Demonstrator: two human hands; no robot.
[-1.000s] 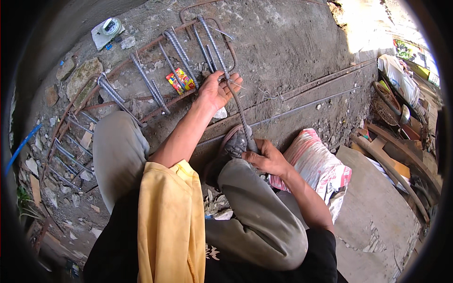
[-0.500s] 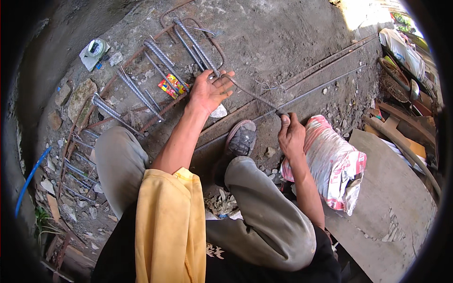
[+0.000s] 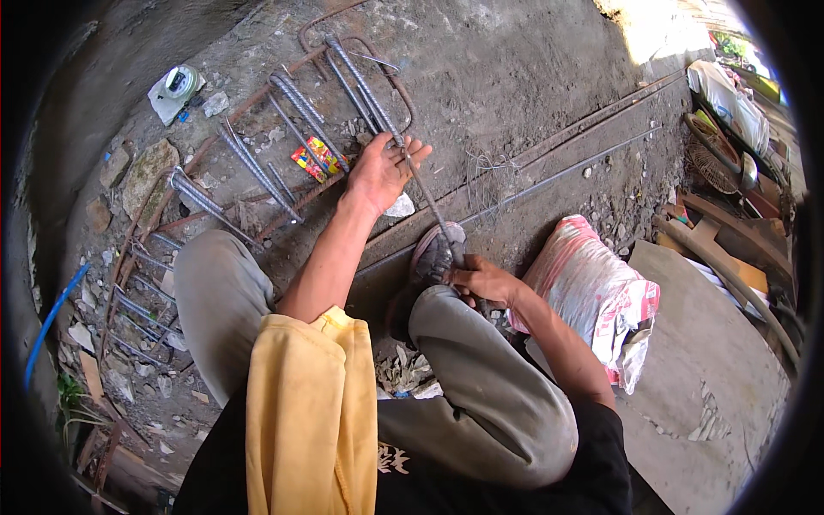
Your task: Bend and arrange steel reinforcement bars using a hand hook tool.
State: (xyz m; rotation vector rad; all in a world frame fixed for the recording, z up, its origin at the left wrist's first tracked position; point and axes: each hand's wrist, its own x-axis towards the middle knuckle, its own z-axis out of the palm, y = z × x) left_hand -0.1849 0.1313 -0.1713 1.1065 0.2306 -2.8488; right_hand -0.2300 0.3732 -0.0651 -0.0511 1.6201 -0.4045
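Note:
My right hand (image 3: pixel 482 281) is closed around the dark handle of a thin rebar tying hook (image 3: pixel 427 196). The hook's shaft slants up and left, its far end near my left hand (image 3: pixel 386 168). That hand is turned palm up with fingers stretched out, just under the end of a ribbed rebar (image 3: pixel 367 84). Whether tie wire sits at that end is too small to tell. The rebar belongs to a cage on the ground, with rusty stirrups (image 3: pixel 230 107) and several short grey bars (image 3: pixel 247 160).
A red and white sack (image 3: pixel 573 275) lies right of my right hand, beside a grey board (image 3: pixel 695 352). Long bars (image 3: pixel 549 182) run across the dirt, with a tangle of thin wire (image 3: pixel 496 175). A tape measure (image 3: pixel 180 81) rests on a stone at upper left.
My right hand has swung left and down with the hook, from near the sack to above my knee, so the shaft stands steeper. My left hand has barely shifted.

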